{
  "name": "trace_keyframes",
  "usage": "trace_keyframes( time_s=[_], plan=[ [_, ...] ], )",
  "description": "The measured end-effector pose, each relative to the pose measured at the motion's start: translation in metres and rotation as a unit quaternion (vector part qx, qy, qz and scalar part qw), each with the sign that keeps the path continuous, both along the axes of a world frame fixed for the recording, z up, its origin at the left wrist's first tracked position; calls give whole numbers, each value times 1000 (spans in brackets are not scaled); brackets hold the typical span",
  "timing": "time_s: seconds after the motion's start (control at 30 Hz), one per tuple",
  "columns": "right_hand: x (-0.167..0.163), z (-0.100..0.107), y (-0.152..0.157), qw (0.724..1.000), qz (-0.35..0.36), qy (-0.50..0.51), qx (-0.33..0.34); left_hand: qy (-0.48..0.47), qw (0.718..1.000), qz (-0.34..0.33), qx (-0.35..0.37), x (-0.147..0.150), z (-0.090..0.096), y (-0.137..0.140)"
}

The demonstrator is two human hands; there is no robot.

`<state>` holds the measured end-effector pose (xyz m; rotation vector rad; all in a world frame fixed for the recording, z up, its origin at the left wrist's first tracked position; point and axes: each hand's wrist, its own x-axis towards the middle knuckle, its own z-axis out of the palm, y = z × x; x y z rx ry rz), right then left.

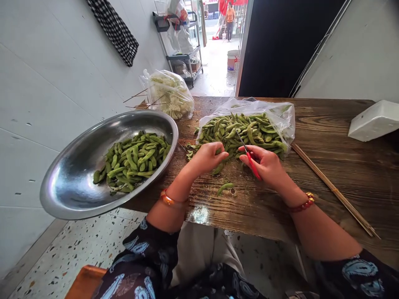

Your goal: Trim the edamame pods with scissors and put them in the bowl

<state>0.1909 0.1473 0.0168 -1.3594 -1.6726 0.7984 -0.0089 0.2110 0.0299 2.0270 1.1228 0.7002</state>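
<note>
My right hand (pixel 264 164) is closed around small scissors (pixel 253 162) with red handles, their thin blades pointing up and left over the green soybean pods (pixel 237 126). Just to the left, my left hand (pixel 209 158) is closed, thumb against curled fingers; whatever is in it, if anything, is hidden. The heap of pods spills from a clear plastic bag (pixel 285 114) behind both hands. One loose pod (pixel 225 188) lies on the wooden table (pixel 324 128) nearer to me. More pods (pixel 137 160) fill part of a large steel basin (pixel 75 166) at the left.
A bag of cauliflower (pixel 173 95) stands behind the basin, with thin sticks beside it. A bundle of wooden skewers (pixel 333 189) lies on the right, and a white container (pixel 375 120) at the far right. Beyond the table are a cart (pixel 183 54) and a doorway with a person outside.
</note>
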Motion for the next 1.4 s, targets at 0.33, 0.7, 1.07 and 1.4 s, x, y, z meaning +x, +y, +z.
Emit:
trace_keyframes(
  time_s=[0.33,0.7,1.07,1.4],
  plan=[
    [3,-8,4,1000,-7,-18,11,314,945,-91,19,-9,10,-2],
    [0,-4,1,998,-13,-53,18,-135,986,-51,-85,0,7,-5],
    [-1,-6,0,997,-11,-74,37,-270,937,-34,-217,6,5,-10],
    [-5,-5,-2,991,-12,-104,84,-274,938,-3,-214,8,1,-11]
  ],
)
